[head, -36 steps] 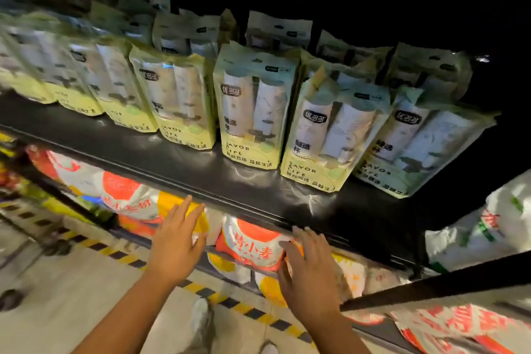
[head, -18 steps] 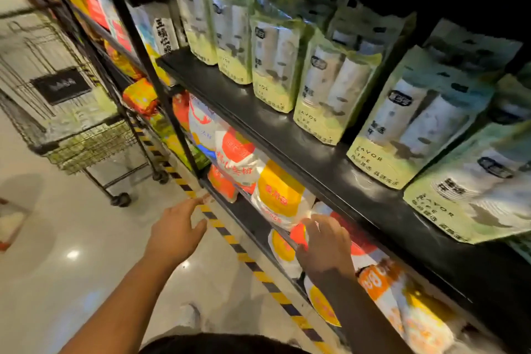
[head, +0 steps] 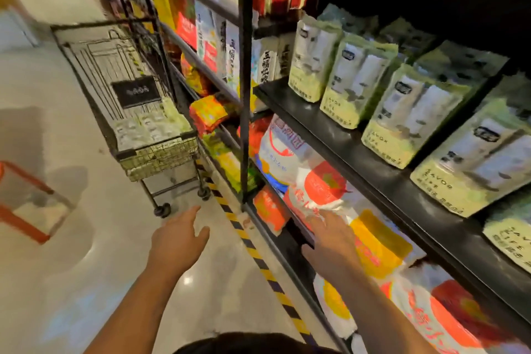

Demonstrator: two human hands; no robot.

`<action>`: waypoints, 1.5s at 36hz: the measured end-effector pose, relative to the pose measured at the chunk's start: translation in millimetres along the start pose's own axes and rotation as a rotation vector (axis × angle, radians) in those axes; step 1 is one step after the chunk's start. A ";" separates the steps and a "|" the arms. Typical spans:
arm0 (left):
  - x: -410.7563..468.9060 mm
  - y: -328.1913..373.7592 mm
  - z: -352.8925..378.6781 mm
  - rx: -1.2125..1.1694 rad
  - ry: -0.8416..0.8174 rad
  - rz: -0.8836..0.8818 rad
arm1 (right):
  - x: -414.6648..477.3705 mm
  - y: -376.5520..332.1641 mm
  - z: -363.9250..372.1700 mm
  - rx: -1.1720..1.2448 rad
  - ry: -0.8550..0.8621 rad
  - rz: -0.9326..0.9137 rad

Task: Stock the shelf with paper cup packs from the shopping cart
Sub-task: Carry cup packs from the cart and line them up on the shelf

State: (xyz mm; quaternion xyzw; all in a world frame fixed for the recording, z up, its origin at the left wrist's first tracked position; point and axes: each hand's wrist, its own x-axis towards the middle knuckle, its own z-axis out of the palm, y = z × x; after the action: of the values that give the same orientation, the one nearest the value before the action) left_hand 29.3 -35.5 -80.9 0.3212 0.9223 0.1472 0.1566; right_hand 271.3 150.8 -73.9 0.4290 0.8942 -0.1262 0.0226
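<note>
**Two empty hands between cart and shelf**

Nearest the camera, two bare forearms reach forward. The left hand [head: 179, 238] hovers palm down over the floor, its grip spread, fingers straight and holding nothing. The right hand [head: 330, 241] is stretched out in front of the orange-and-white bags [head: 321, 181] on the lower shelf, its grip likewise spread and empty. Whether its fingertips touch a bag cannot be told. One yellow-and-black tape [head: 258, 261] runs along the floor between the two hands.

Up on the right, the black shelf [head: 344, 146] carries the paper cup packs [head: 356, 80]. Five green packs stand upright in the front row, with more in shadow behind them.

Farther left, one shopping cart [head: 161, 158] stands beside the shelving. Loose packs [head: 149, 126] lie in it, too blurred to count. One orange basket [head: 28, 178] sits on the floor at the far left.
</note>
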 end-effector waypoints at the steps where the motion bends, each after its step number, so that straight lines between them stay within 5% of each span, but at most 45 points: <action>1: 7.6 -11.0 -7.3 0.000 0.007 -0.005 | 9.9 -14.3 -0.8 0.000 -0.002 -0.009; 25: 91.2 -163.7 -94.6 -0.059 0.100 -0.339 | 181.7 -238.0 15.3 -0.115 -0.194 -0.300; 54: 421.9 -175.6 -126.9 0.027 0.011 -0.453 | 586.1 -389.2 32.5 -0.149 -0.462 -0.533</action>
State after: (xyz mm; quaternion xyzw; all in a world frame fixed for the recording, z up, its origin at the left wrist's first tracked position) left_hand -429.4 80.5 -113.0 0.1071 0.9736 0.0978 0.1762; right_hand -401.5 355.6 -112.3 0.1380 0.9527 -0.1555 0.2216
